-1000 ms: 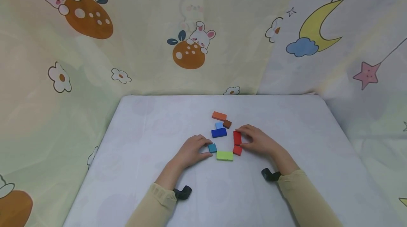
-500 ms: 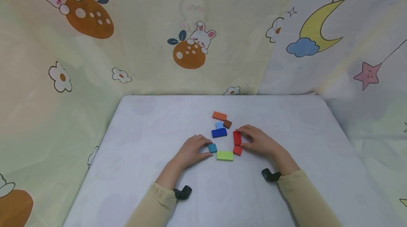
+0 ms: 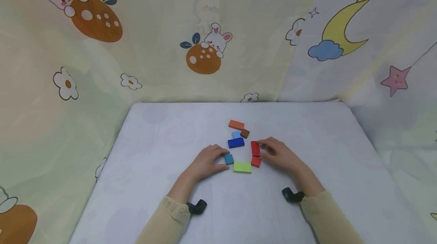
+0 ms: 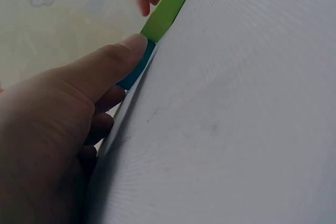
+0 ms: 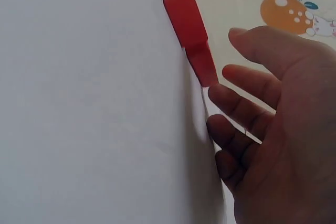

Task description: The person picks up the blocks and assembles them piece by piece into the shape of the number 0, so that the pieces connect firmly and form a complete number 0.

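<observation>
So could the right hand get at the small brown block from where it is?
Probably, yes: the right hand is nearby, and no other block touches the small brown block on the side facing it.

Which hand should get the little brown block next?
Probably the right hand: it is nearer the brown block and seems to grip nothing. The left hand is farther away and has finger and thumb around the teal block.

Teal block (image 3: pixel 229 159), lime block (image 3: pixel 242 167) and two red blocks (image 3: pixel 255 152) form a bent row.
</observation>
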{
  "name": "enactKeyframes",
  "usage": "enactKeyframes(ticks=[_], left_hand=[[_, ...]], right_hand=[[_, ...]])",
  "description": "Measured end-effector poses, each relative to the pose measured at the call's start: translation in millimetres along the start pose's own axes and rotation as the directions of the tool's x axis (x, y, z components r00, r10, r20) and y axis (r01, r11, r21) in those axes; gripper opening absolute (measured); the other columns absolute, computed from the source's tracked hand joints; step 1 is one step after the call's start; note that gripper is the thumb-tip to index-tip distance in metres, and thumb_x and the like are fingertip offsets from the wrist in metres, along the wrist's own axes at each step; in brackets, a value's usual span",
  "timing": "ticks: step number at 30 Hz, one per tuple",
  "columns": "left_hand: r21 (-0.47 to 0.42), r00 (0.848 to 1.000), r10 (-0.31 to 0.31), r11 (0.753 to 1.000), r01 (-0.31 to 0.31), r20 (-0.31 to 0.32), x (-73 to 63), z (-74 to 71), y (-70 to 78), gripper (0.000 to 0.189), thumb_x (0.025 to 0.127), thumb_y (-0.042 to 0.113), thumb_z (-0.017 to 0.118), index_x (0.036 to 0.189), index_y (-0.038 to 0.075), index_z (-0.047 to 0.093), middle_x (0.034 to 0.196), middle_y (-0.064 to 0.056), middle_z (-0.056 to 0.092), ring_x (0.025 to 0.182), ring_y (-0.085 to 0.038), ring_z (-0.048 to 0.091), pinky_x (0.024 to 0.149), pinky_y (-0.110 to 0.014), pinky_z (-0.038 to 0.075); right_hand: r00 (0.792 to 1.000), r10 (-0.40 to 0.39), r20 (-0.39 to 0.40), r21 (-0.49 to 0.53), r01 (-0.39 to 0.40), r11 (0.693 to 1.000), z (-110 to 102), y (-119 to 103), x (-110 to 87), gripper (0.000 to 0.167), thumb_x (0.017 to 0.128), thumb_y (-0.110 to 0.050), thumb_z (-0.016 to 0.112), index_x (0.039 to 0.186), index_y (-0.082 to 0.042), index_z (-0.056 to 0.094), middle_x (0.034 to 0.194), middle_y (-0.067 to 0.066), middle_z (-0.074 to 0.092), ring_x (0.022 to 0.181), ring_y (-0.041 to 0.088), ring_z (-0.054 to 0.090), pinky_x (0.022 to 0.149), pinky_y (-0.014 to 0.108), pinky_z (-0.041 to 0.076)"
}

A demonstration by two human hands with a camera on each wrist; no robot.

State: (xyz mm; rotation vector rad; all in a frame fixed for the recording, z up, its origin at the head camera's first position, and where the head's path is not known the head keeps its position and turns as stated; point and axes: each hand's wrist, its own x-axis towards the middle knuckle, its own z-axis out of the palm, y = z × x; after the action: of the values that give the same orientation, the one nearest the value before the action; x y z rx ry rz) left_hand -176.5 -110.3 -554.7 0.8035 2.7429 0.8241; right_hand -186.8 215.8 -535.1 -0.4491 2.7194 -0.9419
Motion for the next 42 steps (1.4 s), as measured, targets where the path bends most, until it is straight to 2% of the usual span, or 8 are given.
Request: enactKeyframes(ticks=[3, 9, 18, 23, 28, 33, 37, 42], left_hand=[[0.002, 1.000, -0.001, 1.000, 0.001, -0.003, 1.2, 1.3, -0.5, 0.052, 0.087, 0.057, 0.067, 0.133, 0.035, 0.058, 0.118, 0.015, 0.061, 0.114, -0.006, 0.055, 0.105, -0.035, 0.046], [-0.008, 1.000, -0.011, 1.000, 0.011, -0.029, 2.8, 1.9, -0.7, 0.049, 0.089, 0.057, 0.065, 0.130, 0.033, 0.060, 0.116, 0.015, 0.062, 0.112, -0.006, 0.056, 0.103, -0.035, 0.047], [-0.065, 0.995, -0.047, 0.997, 0.042, -0.083, 3.4, 5.4, -1.6, 0.037, 0.096, 0.050, 0.058, 0.127, 0.031, 0.063, 0.111, 0.014, 0.063, 0.107, -0.005, 0.057, 0.098, -0.033, 0.050], [-0.135, 0.988, -0.122, 0.985, 0.109, -0.097, 5.6, 5.1, -1.3, 0.037, 0.098, 0.052, 0.054, 0.127, 0.031, 0.063, 0.111, 0.014, 0.063, 0.102, -0.004, 0.057, 0.093, -0.031, 0.051], [-0.181, 0.978, -0.195, 0.967, 0.179, -0.077, 11.4, -2.6, 1.7, 0.038, 0.098, 0.051, 0.054, 0.128, 0.029, 0.063, 0.112, 0.011, 0.062, 0.098, -0.007, 0.056, 0.091, -0.031, 0.051], [-0.148, 0.972, -0.224, 0.966, 0.212, -0.069, 24.3, -15.8, 4.3, 0.041, 0.097, 0.050, 0.057, 0.130, 0.027, 0.062, 0.117, 0.007, 0.061, 0.101, -0.010, 0.055, 0.093, -0.033, 0.051], [-0.109, 0.976, -0.216, 0.971, 0.211, -0.039, 38.3, -23.7, 5.2, 0.045, 0.094, 0.050, 0.062, 0.131, 0.025, 0.060, 0.118, 0.006, 0.061, 0.104, -0.011, 0.056, 0.096, -0.034, 0.051], [-0.029, 0.982, -0.189, 0.981, 0.189, 0.018, 53.2, -23.4, 4.5, 0.047, 0.090, 0.049, 0.068, 0.131, 0.026, 0.060, 0.116, 0.007, 0.060, 0.107, -0.011, 0.056, 0.099, -0.034, 0.050]], right_hand=[[1.000, 0.017, -0.024, -0.029, -0.018, 0.999, 5, -1, -4.8, 0.050, 0.089, -0.038, 0.072, 0.136, -0.031, 0.056, 0.115, -0.008, 0.059, 0.111, 0.016, 0.053, 0.093, 0.044, 0.053], [0.997, -0.004, -0.079, -0.038, 0.001, 0.999, 12, -3, -12.8, 0.050, 0.087, -0.041, 0.074, 0.133, -0.032, 0.057, 0.110, -0.010, 0.059, 0.106, 0.013, 0.053, 0.090, 0.041, 0.050], [0.994, 0.002, -0.107, -0.071, -0.010, 0.997, 18, -2, -13.6, 0.051, 0.083, -0.043, 0.077, 0.130, -0.034, 0.059, 0.105, -0.012, 0.059, 0.104, 0.011, 0.052, 0.094, 0.042, 0.047], [0.995, 0.000, -0.104, -0.075, -0.008, 0.997, 18, -2, -13.3, 0.051, 0.084, -0.044, 0.076, 0.131, -0.034, 0.059, 0.106, -0.012, 0.059, 0.105, 0.012, 0.052, 0.094, 0.042, 0.047], [0.994, -0.008, -0.113, -0.070, 0.000, 0.998, 18, -2, -13.2, 0.051, 0.084, -0.043, 0.077, 0.131, -0.033, 0.059, 0.106, -0.012, 0.059, 0.105, 0.012, 0.052, 0.094, 0.041, 0.047], [0.994, -0.008, -0.113, -0.070, 0.000, 0.998, 18, -2, -13.4, 0.051, 0.084, -0.044, 0.076, 0.131, -0.034, 0.058, 0.106, -0.012, 0.059, 0.105, 0.011, 0.052, 0.094, 0.042, 0.047], [0.993, -0.001, -0.115, -0.062, -0.006, 0.998, 18, -3, -14.0, 0.051, 0.084, -0.043, 0.076, 0.131, -0.034, 0.059, 0.105, -0.012, 0.059, 0.105, 0.012, 0.051, 0.094, 0.042, 0.047], [0.993, -0.004, -0.115, -0.056, -0.002, 0.998, 19, -2, -13.5, 0.051, 0.084, -0.042, 0.077, 0.131, -0.034, 0.059, 0.106, -0.012, 0.059, 0.106, 0.012, 0.052, 0.094, 0.043, 0.048]])
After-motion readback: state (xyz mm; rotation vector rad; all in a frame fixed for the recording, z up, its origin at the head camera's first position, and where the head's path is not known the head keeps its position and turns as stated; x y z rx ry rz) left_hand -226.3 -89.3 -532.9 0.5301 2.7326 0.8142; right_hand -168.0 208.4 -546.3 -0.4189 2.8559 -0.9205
